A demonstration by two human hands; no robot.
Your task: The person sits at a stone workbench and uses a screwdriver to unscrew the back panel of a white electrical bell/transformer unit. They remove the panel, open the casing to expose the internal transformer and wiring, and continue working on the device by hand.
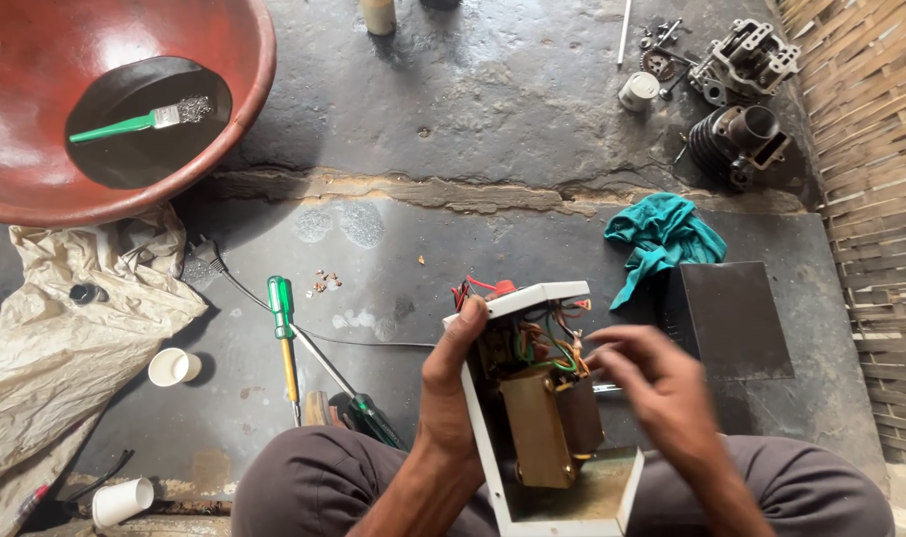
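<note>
My left hand grips the left wall of an open white metal device chassis held over my lap. Inside it sit a tan transformer block and a bundle of coloured wires. My right hand is blurred, its fingertips pinched at the wires on the right side of the chassis; whether it holds a wire I cannot tell. My knees in brown trousers fill the bottom edge.
On the dark floor lie a green-handled screwdriver, a second dark screwdriver, a teal rag, a dark metal cover, engine parts, white cups, crumpled plastic sheet. A red basin holds a green brush.
</note>
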